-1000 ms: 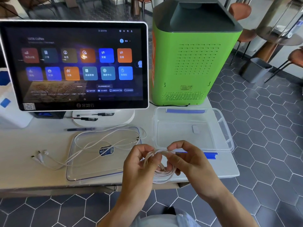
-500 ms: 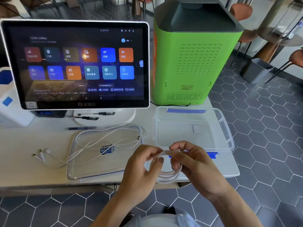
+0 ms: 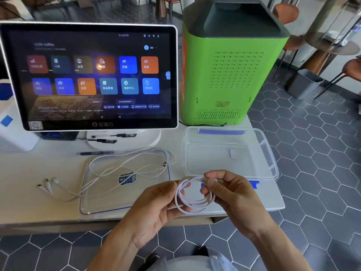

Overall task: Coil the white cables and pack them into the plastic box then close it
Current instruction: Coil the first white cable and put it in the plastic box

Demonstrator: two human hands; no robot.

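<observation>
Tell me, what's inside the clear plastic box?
Only a small white piece lies inside the plastic box. No cable is in it. Both hands hide part of its near edge.

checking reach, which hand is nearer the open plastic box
Right. The right hand sits just in front of the plastic box's near rim, gripping the coiled cable; the left hand holds the coil further left, nearer the lid.

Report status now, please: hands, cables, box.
Left hand and right hand both hold coiled cable. Second cable loose across lid. Plastic box open; nothing blocking it.
</observation>
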